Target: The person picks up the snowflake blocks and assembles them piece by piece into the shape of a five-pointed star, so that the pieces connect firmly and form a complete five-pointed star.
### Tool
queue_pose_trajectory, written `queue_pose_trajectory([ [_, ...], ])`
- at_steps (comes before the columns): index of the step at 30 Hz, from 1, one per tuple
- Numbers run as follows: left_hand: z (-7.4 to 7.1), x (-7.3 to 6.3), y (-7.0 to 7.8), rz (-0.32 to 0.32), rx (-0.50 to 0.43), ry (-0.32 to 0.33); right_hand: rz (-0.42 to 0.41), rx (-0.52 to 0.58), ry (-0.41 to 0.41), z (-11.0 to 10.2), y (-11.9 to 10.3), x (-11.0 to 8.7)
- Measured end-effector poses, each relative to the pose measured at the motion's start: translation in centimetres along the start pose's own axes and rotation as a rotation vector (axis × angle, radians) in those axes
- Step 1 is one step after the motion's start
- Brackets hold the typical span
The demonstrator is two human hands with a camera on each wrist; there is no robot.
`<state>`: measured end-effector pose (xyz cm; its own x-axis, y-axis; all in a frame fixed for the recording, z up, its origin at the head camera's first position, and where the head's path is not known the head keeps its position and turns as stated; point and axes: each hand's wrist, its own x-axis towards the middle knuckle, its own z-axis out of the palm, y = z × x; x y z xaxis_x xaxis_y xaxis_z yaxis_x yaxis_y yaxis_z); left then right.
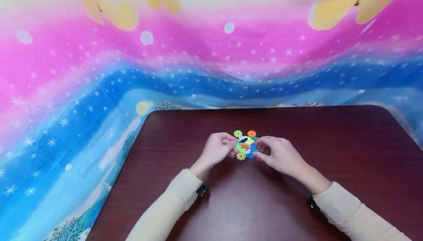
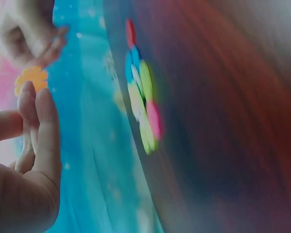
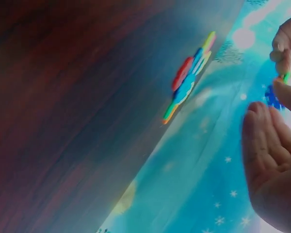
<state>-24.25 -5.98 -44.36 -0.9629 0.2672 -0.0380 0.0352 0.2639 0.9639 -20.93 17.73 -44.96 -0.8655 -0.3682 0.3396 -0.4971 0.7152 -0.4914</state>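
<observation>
My left hand (image 1: 216, 148) pinches a small cluster of plastic snowflake building discs between thumb and fingertips. An orange disc (image 1: 245, 146) and a dark blue disc (image 1: 243, 140) stick out of this cluster to the right. In the left wrist view the orange disc (image 2: 31, 79) shows beyond the fingertips. Facing it, my right hand (image 1: 281, 153) has thumb and fingers apart, with nothing seen gripped. The blue disc (image 3: 273, 98) appears near its fingertips in the right wrist view. Beneath both hands lies a flat group of joined discs (image 1: 241, 156), partly hidden by them.
The dark red-brown table (image 1: 165, 142) has a rounded far edge. Behind it hangs a pink and blue curtain (image 1: 198, 57) printed with snowflakes. In the flat group, a yellow-green disc (image 1: 238, 133) and an orange one (image 1: 252, 133) form the far corners.
</observation>
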Motion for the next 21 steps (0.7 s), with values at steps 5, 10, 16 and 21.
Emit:
queue_pose_trajectory([
  [5, -2.7, 0.9, -0.9, -0.027, 0.206, 0.032, 0.084, -0.109, -0.166, 0.0, 1.7, 0.2],
  [10, -4.7, 1.9, -2.1, -0.066, 0.344, 0.012, 0.101, -0.194, -0.256, 0.4, 2.9, 0.2],
  [16, -5.7, 2.3, -3.0, -0.132, 0.514, -0.07, 0.09, -0.236, -0.298, 1.0, 3.5, 0.1],
  [21, -6.0, 2.3, -3.5, -0.116, 0.67, -0.077, 0.082, -0.242, -0.308, 1.1, 3.6, 0.3],
])
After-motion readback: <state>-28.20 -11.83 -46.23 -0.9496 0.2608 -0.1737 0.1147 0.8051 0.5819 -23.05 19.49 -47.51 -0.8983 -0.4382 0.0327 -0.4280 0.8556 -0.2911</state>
